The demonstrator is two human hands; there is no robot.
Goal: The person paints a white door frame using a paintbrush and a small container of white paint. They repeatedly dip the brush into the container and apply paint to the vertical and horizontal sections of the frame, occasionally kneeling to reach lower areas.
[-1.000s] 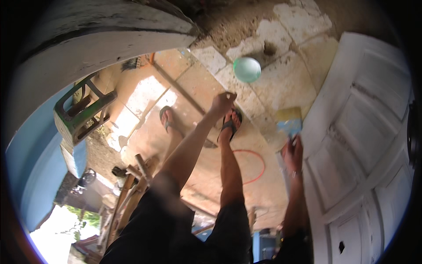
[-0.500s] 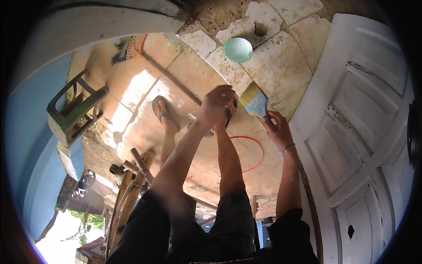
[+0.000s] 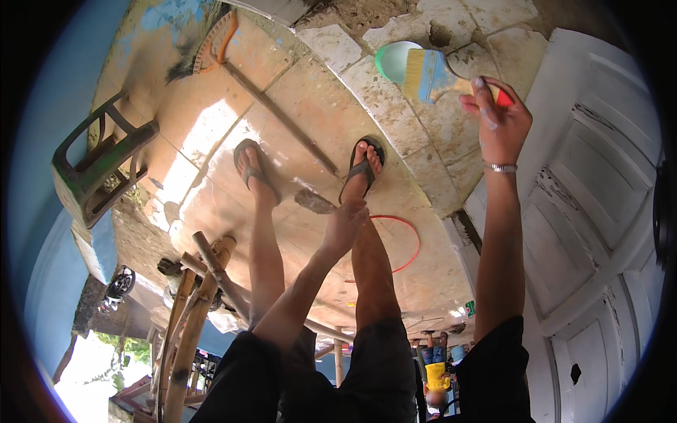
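My right hand grips a wide paintbrush with pale bristles, a blue band and a red-marked handle. The bristles overlap my view of a green-rimmed bowl on the broken tiles; whether they touch it I cannot tell. My left hand is lower, in front of my right leg, its fingers curled; anything inside them is hidden. Both my feet, in sandals, are on the dusty tiled floor.
A white panelled door stands at right, a green-brown stool by the blue wall at left. An orange broom, bamboo framework and red cord lie about. A person in yellow is farther off.
My right hand has risen with the brush from beside the door toward the bowl. My left hand has moved down toward me, away from the floor's raised edge.
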